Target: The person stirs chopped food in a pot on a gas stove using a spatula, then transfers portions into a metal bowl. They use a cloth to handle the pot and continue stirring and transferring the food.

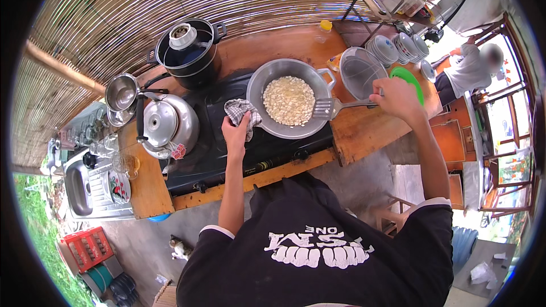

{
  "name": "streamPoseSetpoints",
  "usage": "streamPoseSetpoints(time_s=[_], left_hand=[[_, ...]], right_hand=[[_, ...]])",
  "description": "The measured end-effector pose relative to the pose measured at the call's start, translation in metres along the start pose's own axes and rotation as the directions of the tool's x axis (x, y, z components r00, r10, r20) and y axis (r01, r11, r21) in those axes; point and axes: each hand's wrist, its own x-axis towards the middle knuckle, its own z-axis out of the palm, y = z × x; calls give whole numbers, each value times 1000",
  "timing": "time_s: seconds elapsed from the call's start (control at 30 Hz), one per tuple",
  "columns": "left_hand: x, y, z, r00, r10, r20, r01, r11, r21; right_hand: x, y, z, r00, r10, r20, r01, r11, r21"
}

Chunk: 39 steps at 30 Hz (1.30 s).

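A wide metal wok (273, 124) sits on the right side of a black gas stove (213, 136). Small pale diced pieces (288, 100) lie in oil or liquid at its bottom. My left hand (236, 132) grips a checkered cloth (242, 113) at the wok's left rim; the handle there is hidden. My right hand (399, 99) holds a slotted metal spatula (326, 108) by its handle. The spatula's blade is over the wok's right side, close to the pieces. Just behind my right hand is a round mesh strainer (360, 70), partly covered by it.
A metal kettle (170, 123) stands on the stove's left, with a large dark pot (192, 66) behind. Saucepans (121, 94) sit at the far left, near a sink (79, 192). Stacked bowls (381, 51) and a green plate (407, 81) are rightward. A cat (181, 249) lies on the floor; a person (469, 70) is at far right.
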Motion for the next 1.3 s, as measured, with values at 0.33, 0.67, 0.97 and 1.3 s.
streamPoseSetpoints(time_s=[0.33, 0.67, 0.97, 1.3], left_hand=[[-1, -3, 2, 999, -34, 4, 34, 997, -75], [1, -9, 3, 999, -18, -29, 17, 999, -50], [-5, -10, 11, 987, -30, -155, 26, 999, -31], [-12, -7, 17, 976, 6, -216, -9, 1000, -10]], right_hand=[[9, 25, 129, 969, -130, 211, 28, 904, 426], [-8, 12, 163, 890, -232, 391, -209, 555, 805], [39, 31, 44, 962, -251, -108, 236, 962, -137], [120, 75, 68, 952, -293, 84, 288, 955, 68]])
